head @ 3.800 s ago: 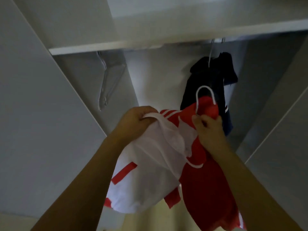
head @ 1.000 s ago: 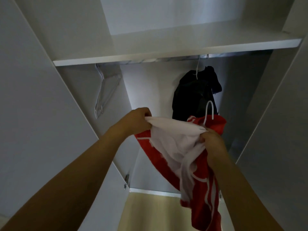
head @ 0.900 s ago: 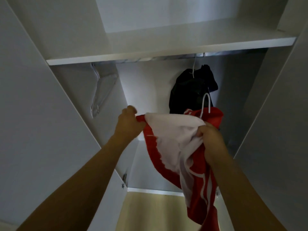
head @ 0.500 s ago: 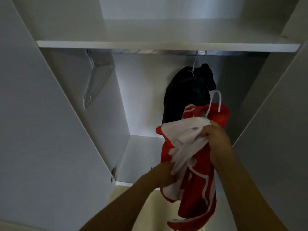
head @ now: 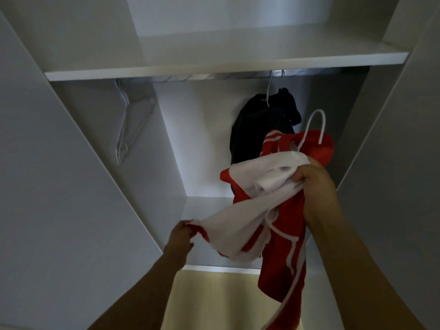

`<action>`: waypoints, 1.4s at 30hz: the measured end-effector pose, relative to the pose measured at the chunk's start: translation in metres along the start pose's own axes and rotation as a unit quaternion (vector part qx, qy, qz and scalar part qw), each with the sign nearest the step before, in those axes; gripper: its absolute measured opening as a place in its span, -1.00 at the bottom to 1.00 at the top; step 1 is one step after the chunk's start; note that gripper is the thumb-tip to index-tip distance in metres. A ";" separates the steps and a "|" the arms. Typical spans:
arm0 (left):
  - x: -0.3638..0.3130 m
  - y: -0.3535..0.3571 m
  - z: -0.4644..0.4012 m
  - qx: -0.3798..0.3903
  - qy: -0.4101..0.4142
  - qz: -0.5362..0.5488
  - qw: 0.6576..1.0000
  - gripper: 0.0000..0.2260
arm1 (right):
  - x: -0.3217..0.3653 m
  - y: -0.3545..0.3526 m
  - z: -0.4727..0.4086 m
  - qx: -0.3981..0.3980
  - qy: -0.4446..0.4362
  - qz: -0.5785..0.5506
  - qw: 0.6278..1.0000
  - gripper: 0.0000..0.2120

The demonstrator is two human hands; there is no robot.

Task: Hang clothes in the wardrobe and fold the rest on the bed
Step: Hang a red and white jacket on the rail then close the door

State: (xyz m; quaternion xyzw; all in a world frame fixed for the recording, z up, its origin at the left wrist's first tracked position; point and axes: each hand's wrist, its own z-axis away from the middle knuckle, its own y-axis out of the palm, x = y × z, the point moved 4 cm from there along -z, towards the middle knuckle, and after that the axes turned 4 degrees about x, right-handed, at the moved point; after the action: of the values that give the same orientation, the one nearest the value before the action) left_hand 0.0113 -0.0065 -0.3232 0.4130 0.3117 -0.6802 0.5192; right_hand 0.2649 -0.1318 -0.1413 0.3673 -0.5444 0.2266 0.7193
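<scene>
The red and white garment (head: 269,210) sits right of centre in the frame, held up in front of the open white wardrobe (head: 71,186). The right hand (head: 314,184), right of centre, grips a bunched upper part of the garment with its fingers curled tight around the cloth. The hook of a white hanger (head: 315,125) rises out of the fabric just above that hand; the rest of the hanger is hidden inside the cloth. The left hand (head: 182,236), lower centre, pinches a red-trimmed edge of the garment and holds it out to the left, so a white panel stretches between the two hands. A red section with white stripes hangs down below the right hand toward the bottom right of the frame. Behind the garment, at upper centre right, a dark garment (head: 262,125) hangs on its own hanger from the rail (head: 214,76) under the shelf (head: 214,65). At upper left, two or so bare hangers (head: 129,125) hang from the same rail near the wardrobe's left wall. A pale yellow floor (head: 214,301) shows at bottom centre.
</scene>
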 end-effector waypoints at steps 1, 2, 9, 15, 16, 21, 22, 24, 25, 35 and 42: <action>-0.013 0.007 -0.001 -0.004 -0.010 0.102 0.995 -0.87 | 0.000 0.001 0.002 0.002 -0.001 0.002 1.000 -0.67; -0.027 0.014 -0.002 -0.013 -0.015 0.168 0.986 -0.87 | -0.001 0.003 0.004 0.005 -0.003 0.005 1.000 -0.67; -0.101 0.056 0.008 0.082 -0.062 0.088 0.991 -0.55 | -0.011 0.011 0.012 0.008 -0.009 -0.035 0.999 -0.60; -0.118 0.082 0.007 0.061 0.001 0.024 0.998 -0.79 | -0.025 0.006 0.018 -0.009 0.015 0.001 1.000 -0.55; -0.120 0.082 0.004 0.013 0.048 -0.037 0.998 -0.81 | -0.028 0.003 0.021 -0.018 0.018 0.009 1.000 -0.62; -0.155 0.073 0.009 -0.039 0.311 -0.392 0.865 -0.80 | -0.053 -0.017 0.022 -0.021 0.039 0.000 0.999 -0.83; -0.170 0.073 0.013 0.009 0.359 -0.468 0.807 -0.80 | -0.059 -0.025 0.020 -0.037 0.067 0.000 0.997 -0.79; -0.197 0.078 0.031 0.111 0.419 -0.599 0.674 -0.82 | -0.070 -0.038 0.018 -0.072 0.113 0.023 0.991 -0.71; -0.208 0.082 0.042 0.136 0.442 -0.648 0.605 -0.84 | -0.072 -0.042 0.017 -0.079 0.112 0.033 0.990 -0.73; -0.217 0.106 0.141 0.204 0.641 -0.643 0.365 -0.64 | -0.052 0.006 0.024 0.102 -0.091 0.063 0.989 -0.43; -0.203 0.090 0.136 0.161 0.608 -0.621 0.467 -0.79 | -0.045 0.013 0.029 0.098 -0.136 0.248 0.954 -0.68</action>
State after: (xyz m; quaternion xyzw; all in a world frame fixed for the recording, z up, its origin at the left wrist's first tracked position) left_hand 0.0904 -0.0554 -0.0794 0.4966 0.6086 -0.4390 -0.4362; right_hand 0.2239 -0.1430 -0.1759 0.3167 -0.6864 0.3977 0.5200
